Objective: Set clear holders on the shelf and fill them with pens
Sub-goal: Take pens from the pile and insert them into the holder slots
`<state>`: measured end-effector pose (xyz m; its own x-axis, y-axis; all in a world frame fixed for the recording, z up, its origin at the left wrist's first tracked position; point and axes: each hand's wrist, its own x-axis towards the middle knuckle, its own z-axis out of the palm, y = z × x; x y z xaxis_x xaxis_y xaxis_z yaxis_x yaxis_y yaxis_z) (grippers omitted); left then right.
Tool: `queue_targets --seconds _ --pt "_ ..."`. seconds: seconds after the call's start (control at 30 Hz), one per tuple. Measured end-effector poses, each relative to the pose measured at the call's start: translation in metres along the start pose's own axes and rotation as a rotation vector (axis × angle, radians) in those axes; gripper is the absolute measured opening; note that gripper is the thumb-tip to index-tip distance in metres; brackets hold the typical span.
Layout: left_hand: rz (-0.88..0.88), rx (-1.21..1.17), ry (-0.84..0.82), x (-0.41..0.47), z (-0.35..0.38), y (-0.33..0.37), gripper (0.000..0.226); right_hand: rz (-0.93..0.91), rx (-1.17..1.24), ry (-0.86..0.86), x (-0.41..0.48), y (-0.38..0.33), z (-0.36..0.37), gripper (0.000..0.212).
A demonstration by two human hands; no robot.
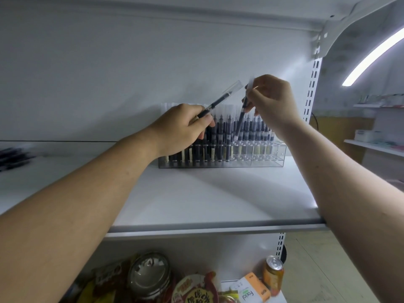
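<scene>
A clear tiered pen holder (258, 159) stands on the white shelf (207, 200) against the back wall. Several dark pens with clear caps fill its back rows and the left part of the front row; the right front slots look empty. My left hand (181, 130) grips a dark pen (220, 99) that points up and to the right, over the holder's left side. My right hand (271, 101) pinches another pen (240, 125), its lower end down among the pens near the holder's middle.
Loose dark pens (13, 157) lie blurred at the shelf's far left. A slotted upright (312, 84) bounds the shelf on the right. Below are a lidded jar (150, 274), snack packs (196, 291), an orange-and-white box (251, 289) and a drink can (273, 274).
</scene>
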<state>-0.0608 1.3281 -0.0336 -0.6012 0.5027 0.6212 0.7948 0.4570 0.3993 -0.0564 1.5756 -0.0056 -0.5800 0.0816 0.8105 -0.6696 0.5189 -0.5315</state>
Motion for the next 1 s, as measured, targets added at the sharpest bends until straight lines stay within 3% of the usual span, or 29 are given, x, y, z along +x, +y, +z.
queue_targets --seconds 0.6,0.77,0.9,1.0 --pt "-0.006 0.041 -0.005 0.000 0.000 -0.001 0.026 0.086 -0.311 -0.324 -0.011 0.009 0.008 0.006" --pt "-0.006 0.039 -0.007 -0.001 0.000 0.000 0.026 0.033 -0.314 -0.253 -0.008 0.012 0.001 0.013" --pt "-0.005 0.031 -0.004 0.000 0.000 0.001 0.027 -0.039 -0.134 -0.106 -0.004 0.003 0.001 0.012" --pt "-0.005 0.018 0.010 0.000 -0.001 0.002 0.027 0.074 0.224 -0.178 -0.004 -0.006 0.001 0.015"
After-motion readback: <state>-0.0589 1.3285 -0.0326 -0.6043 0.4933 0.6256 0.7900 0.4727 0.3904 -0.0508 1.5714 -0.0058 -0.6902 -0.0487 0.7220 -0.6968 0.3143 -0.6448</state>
